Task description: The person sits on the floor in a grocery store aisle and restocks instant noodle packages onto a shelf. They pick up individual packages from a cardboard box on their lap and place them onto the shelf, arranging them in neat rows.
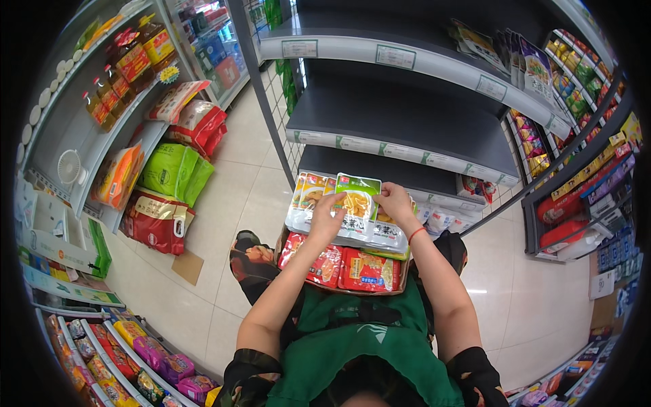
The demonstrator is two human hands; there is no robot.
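Observation:
A green-and-white food pouch (358, 201) with a picture of food lies on top of similar pouches in front of me. My right hand (395, 203) pinches its upper right edge between thumb and fingers. Across its left side rests my left hand (328, 216), the thumb and fingertips on the front face; whether they grip the edge is hidden. Beneath are orange-and-white pouches (300, 203) and, nearer to me, red food packets (368, 269). All sit in a cardboard box (351, 292) at my lap, between my knees.
Ahead stands a dark shelf rack (396, 107) with price strips; pouches (529, 61) stand at its upper right. White packets (440, 221) lie under its lowest shelf. Left are bagged goods (175, 170), oil bottles (135, 58) and a cardboard piece (187, 267) on the tiled floor (239, 203).

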